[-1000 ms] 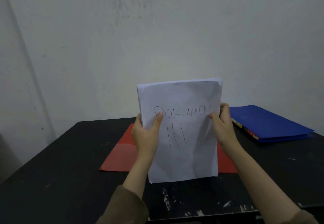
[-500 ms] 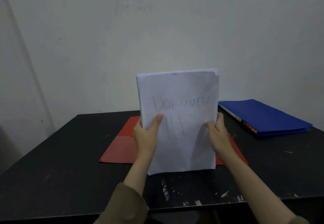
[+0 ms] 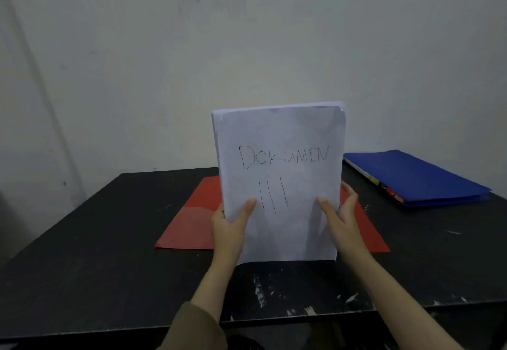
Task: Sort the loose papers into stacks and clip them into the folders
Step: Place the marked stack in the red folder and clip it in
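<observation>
Dim, flat indoor light, soft grain throughout, wide-angle bending at the edges, faint shadows under both forearms.

Both hands hold a paper stack (image 3: 279, 185) upright, the left hand (image 3: 229, 227) gripping its left edge and the right hand (image 3: 341, 219) its right. Handwriting on the front sheet reads "DOKUMEN III". A red folder (image 3: 189, 220) lies flat behind the hands, and a blue folder (image 3: 419, 179) sits beyond the right hand.

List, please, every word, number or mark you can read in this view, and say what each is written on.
"DOKUMEN": handwritten on the top sheet of the paper stack.
"III": three pen strokes under that word, same sheet.
Marks along the edge of the blue folder: too small to read.
Red folder: no text visible.
</observation>
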